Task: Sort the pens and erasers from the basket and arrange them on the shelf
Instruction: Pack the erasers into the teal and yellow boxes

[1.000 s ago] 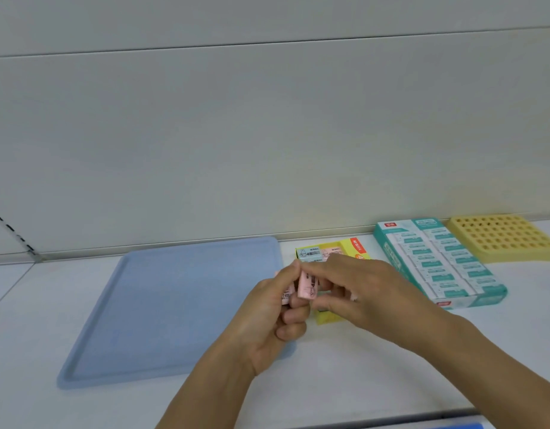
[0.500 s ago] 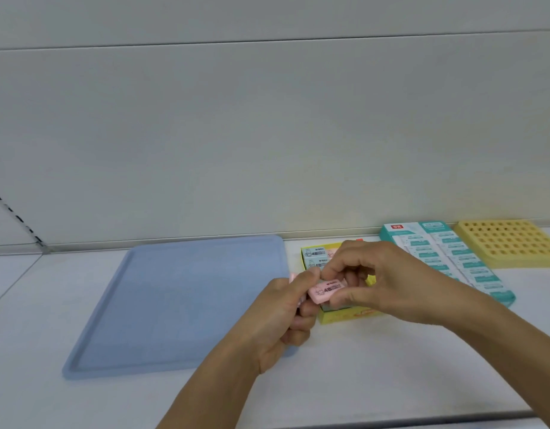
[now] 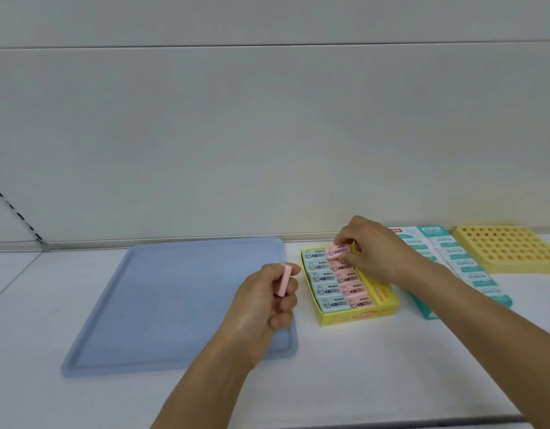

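Fingers [image 3: 345,243] of my right hand [image 3: 375,252] pinch a pink eraser [image 3: 338,251] at the yellow box's [image 3: 382,297] far slot, left hand [image 3: 264,298] gripping a spare [image 3: 283,280]; I should seat it flat, label up.

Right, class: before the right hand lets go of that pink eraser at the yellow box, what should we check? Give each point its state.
1. Right hand has a grip on the pink eraser: ok.
2. Eraser over the far right slot of the yellow box: ok.
3. Eraser seated flat: cannot tell.
4. Left hand holds a second pink eraser ready: ok.
5. Room left in the box for it: cannot tell.
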{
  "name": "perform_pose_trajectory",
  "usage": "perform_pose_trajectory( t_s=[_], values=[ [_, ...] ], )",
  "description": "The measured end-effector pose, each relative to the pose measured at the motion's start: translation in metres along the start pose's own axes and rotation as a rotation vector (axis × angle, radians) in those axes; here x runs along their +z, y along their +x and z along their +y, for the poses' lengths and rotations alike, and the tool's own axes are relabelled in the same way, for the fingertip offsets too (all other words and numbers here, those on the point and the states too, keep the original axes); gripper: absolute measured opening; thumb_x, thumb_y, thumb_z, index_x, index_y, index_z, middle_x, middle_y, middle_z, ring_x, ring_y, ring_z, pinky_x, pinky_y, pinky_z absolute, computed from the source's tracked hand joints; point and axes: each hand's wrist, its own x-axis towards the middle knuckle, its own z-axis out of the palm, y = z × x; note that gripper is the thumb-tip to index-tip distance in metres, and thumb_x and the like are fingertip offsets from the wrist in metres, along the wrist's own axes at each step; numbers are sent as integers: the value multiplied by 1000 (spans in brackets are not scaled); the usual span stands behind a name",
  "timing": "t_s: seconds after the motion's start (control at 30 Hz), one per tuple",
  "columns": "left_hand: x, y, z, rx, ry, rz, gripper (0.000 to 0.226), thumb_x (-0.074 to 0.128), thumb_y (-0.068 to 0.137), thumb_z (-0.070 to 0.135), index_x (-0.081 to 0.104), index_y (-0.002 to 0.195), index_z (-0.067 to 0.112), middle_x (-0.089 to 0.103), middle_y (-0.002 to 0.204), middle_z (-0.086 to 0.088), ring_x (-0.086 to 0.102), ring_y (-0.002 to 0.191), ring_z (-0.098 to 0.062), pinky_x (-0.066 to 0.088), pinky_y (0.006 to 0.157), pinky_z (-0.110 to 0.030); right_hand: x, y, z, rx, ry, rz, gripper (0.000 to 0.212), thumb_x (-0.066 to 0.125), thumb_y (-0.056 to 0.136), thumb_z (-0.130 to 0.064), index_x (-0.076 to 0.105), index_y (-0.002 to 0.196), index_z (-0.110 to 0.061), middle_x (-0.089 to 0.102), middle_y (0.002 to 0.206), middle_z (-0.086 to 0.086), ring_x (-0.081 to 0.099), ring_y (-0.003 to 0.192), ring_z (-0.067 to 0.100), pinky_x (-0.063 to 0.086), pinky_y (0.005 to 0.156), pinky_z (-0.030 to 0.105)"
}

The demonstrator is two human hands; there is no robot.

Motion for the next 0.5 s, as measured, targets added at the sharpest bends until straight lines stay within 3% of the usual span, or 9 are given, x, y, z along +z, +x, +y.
perform_pose_trajectory(
  t_s=[0.13, 0.2, 0.33, 0.5],
  values=[
    [-1, -1, 1, 87, -78, -24, 21, 49, 98, 6, 67, 109, 3, 71, 87, -8, 65, 70, -13, 50, 54, -21, 0, -2, 4, -4, 17, 52, 11, 70, 85, -28, 65, 94, -31, 49, 84, -18, 45, 72, -4, 29, 59, 17],
    [0, 0, 1, 76, -156, -20, 24, 46, 97, -4, 64, 113, 1, 74, 99, -13, 72, 86, -19, 57, 67, -22, -1, -4, 4, -14, 28, 69, 7, 71, 84, -28, 67, 89, -31, 51, 83, -18, 49, 73, 1, 29, 58, 17],
    [3, 1, 0, 64, -245, -34, 35, 40, 93, -16, 58, 118, 1, 72, 109, -18, 70, 101, -30, 58, 83, -29, -1, -8, 5, -73, 9, 96, 6, 67, 88, -30, 73, 90, -29, 59, 93, -16, 52, 82, 8, 32, 71, 25],
    [7, 1, -2, 90, -248, -45, 39, 39, 91, -19, 60, 116, 2, 71, 110, -17, 69, 104, -27, 57, 85, -27, -2, -10, 7, -106, 4, 104, 12, 64, 90, -22, 75, 95, -25, 65, 101, -10, 54, 96, 12, 38, 83, 30]
  ],
)
